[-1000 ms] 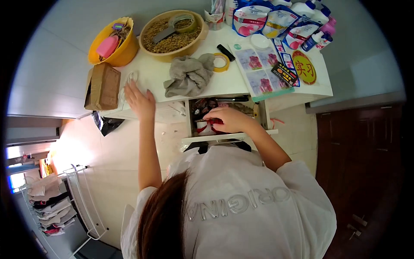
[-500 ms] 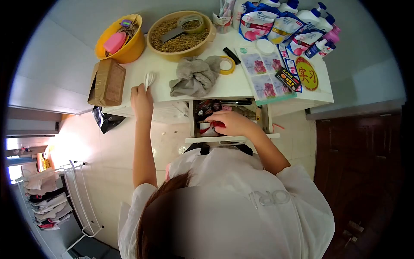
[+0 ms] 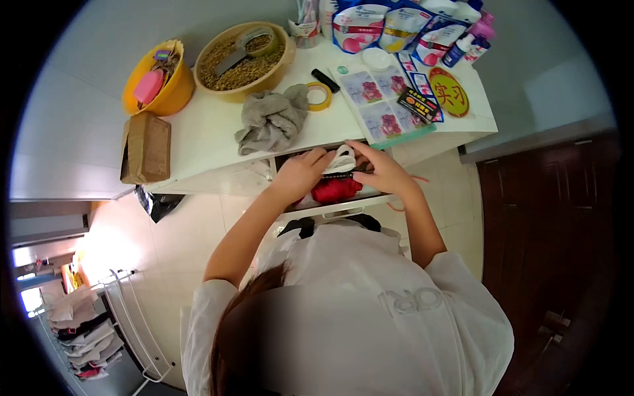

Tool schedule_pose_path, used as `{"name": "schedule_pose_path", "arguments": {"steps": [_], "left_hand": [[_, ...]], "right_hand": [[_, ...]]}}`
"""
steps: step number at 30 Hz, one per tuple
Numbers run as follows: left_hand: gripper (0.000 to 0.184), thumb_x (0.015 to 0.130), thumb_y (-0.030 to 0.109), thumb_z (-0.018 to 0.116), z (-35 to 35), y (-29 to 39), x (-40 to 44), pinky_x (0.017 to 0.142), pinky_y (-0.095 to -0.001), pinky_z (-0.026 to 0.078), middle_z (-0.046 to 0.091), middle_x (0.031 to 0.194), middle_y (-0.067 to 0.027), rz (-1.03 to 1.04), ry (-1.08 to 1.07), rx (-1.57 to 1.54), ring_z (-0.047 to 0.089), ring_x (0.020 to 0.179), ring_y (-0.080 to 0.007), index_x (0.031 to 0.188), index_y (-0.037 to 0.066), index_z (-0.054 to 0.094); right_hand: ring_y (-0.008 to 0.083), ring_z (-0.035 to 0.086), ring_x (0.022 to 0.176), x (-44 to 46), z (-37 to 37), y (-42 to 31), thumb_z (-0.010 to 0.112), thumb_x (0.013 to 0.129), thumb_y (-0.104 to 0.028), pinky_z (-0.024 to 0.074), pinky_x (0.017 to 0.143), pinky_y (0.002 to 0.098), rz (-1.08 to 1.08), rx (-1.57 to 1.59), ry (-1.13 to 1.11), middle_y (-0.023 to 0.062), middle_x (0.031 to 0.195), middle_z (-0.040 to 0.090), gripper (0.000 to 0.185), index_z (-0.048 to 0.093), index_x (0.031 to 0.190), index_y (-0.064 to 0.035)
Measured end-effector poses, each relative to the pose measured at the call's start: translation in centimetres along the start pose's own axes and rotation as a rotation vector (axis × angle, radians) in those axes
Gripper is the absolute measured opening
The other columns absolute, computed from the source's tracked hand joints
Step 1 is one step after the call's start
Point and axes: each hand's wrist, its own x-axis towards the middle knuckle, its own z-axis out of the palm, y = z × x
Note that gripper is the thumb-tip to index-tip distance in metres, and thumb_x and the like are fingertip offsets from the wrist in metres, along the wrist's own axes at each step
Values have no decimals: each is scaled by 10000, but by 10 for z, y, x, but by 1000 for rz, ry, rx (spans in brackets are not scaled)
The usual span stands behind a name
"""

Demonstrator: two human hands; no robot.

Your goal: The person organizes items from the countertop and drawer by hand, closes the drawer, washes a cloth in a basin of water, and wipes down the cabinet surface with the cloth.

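Observation:
A white coiled cable (image 3: 341,160) is between my two hands at the open drawer (image 3: 337,210). My left hand (image 3: 302,173) has its fingers closed on the left side of the cable. At the cable's right side is my right hand (image 3: 386,173), its thumb and fingers apart over the drawer. Red cloth (image 3: 335,190) lies in the drawer just below the cable. Above the drawer, a crumpled grey towel (image 3: 272,122) rests on the white tabletop, beside a roll of yellow tape (image 3: 319,96).
A cardboard box (image 3: 150,146) stands at the table's left end, under a yellow basket (image 3: 178,86). A basin of grain (image 3: 281,69) is at the back. Flowered sheets (image 3: 376,99), pouches (image 3: 356,28) and bottles (image 3: 457,51) occupy the right side.
My left hand has brought the white cable from the table's left side to the drawer. My right hand has moved right and up, uncovering more red cloth. The view has shifted.

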Motion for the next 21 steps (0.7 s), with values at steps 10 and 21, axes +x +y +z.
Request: {"name": "schedule_pose_path", "arguments": {"steps": [10, 21], "left_hand": [[514, 758, 216, 623, 51, -2, 23, 803, -373, 467, 528, 1102, -171, -5, -181, -16, 541, 982, -328, 1203, 24, 454], [313, 750, 101, 623, -6, 8, 51, 705, -373, 479, 584, 926, -108, -61, 189, -15, 575, 817, -303, 1054, 60, 557]], "right_hand": [[331, 599, 745, -31, 12, 22, 589, 700, -160, 472, 650, 438, 165, -615, 132, 145, 762, 620, 330, 556, 1023, -102], [277, 578, 616, 8, -25, -25, 605, 719, -189, 430, 552, 390, 93, -331, 254, 108, 637, 579, 159, 563, 779, -47]]}}
